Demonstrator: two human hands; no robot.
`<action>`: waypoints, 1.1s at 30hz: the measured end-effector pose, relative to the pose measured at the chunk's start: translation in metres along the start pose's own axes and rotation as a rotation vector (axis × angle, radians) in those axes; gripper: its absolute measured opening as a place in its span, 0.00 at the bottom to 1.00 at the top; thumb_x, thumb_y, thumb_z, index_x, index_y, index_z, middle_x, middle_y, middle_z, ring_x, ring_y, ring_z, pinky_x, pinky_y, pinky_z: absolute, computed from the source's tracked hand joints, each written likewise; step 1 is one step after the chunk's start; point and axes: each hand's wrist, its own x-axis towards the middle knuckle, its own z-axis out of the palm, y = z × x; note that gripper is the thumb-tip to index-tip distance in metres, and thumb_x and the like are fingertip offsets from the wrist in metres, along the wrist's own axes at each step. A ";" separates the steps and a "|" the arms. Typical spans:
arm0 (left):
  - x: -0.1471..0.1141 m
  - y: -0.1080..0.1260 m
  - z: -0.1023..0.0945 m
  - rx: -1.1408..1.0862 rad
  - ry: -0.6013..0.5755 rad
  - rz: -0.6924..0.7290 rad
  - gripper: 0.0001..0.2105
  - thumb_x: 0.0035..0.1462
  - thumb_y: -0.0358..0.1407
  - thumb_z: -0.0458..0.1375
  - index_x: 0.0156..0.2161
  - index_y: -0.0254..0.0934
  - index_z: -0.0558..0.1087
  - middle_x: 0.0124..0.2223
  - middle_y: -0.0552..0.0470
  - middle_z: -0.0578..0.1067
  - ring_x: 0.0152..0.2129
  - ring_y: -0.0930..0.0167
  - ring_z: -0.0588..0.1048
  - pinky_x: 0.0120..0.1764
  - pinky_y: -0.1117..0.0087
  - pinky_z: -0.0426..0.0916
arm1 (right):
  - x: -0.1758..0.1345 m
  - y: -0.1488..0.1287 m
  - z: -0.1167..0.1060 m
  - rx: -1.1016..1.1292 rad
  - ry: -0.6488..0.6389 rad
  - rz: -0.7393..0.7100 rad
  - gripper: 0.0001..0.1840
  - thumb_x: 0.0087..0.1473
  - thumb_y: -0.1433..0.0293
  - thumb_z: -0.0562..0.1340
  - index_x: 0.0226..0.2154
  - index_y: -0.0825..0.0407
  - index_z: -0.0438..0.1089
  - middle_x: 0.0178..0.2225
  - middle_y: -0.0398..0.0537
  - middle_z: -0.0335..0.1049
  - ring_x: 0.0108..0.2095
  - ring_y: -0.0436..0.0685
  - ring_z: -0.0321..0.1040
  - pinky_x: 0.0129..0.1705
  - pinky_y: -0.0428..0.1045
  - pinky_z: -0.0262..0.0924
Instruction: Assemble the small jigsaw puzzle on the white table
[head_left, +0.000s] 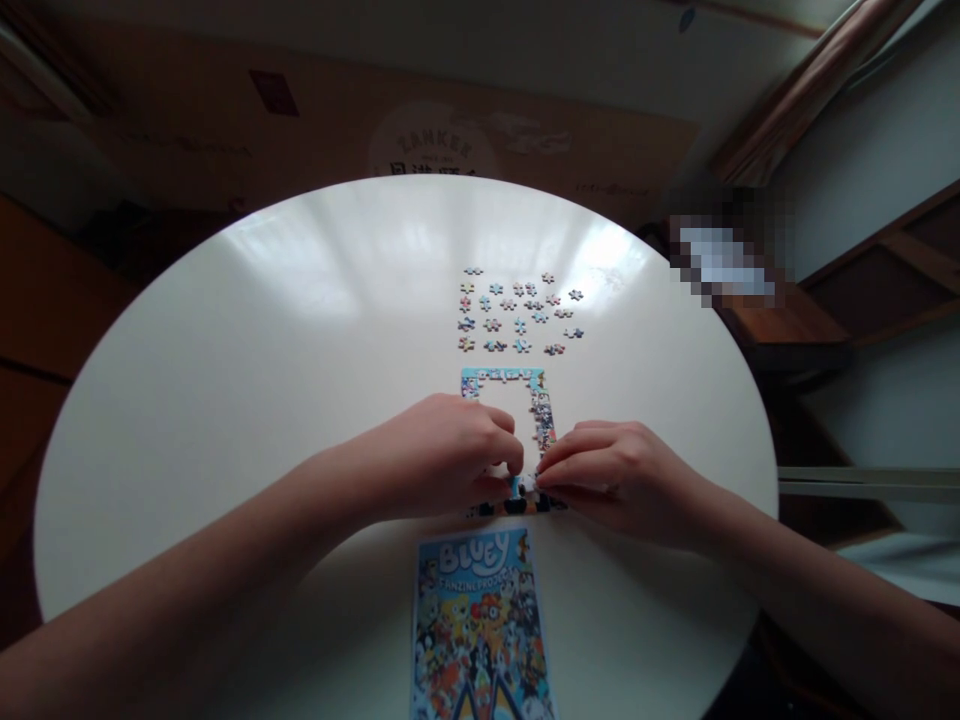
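Observation:
A partly joined jigsaw puzzle lies flat on the table, a frame of edge pieces around a bare white middle. Over its lower part, my left hand is closed, with thumb and curled forefinger at the left side of a white and blue puzzle piece. My right hand pinches the same piece from the right, fingertips together. That piece sits just above the puzzle's dark bottom edge. My left hand hides part of the puzzle's left side; my right hand covers its lower right corner.
Several loose puzzle pieces lie spread beyond the puzzle. Nearer me is a colourful picture sheet marked "Bluey". All rest on a white oval table. A large cardboard box stands behind it, and wooden furniture is at the right.

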 end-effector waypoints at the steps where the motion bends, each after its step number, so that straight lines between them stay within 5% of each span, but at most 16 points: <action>1: 0.000 0.000 0.000 -0.001 -0.004 0.007 0.05 0.55 0.31 0.64 0.36 0.43 0.81 0.34 0.56 0.78 0.26 0.74 0.72 0.29 0.72 0.58 | 0.000 0.000 0.000 -0.005 -0.001 0.000 0.07 0.60 0.74 0.65 0.38 0.49 0.79 0.39 0.45 0.80 0.37 0.51 0.75 0.38 0.47 0.68; 17: -0.002 -0.004 0.003 0.038 0.032 0.086 0.09 0.56 0.30 0.65 0.38 0.49 0.83 0.35 0.57 0.78 0.25 0.76 0.73 0.28 0.71 0.59 | -0.010 0.006 0.001 -0.080 0.011 -0.044 0.07 0.62 0.71 0.63 0.41 0.49 0.78 0.39 0.47 0.76 0.37 0.52 0.72 0.36 0.47 0.64; 23: -0.002 0.008 0.003 0.179 0.014 0.087 0.06 0.57 0.32 0.63 0.29 0.41 0.79 0.30 0.55 0.76 0.23 0.74 0.71 0.25 0.70 0.54 | -0.010 0.002 0.001 -0.248 -0.043 -0.066 0.09 0.64 0.68 0.61 0.42 0.47 0.77 0.37 0.46 0.74 0.33 0.53 0.67 0.32 0.49 0.57; 33: 0.000 0.012 0.007 0.217 0.047 0.116 0.07 0.58 0.30 0.62 0.28 0.38 0.75 0.30 0.54 0.75 0.23 0.74 0.70 0.25 0.70 0.54 | -0.012 0.012 0.006 0.003 0.053 0.008 0.08 0.60 0.72 0.64 0.41 0.49 0.79 0.35 0.47 0.73 0.34 0.51 0.69 0.34 0.46 0.62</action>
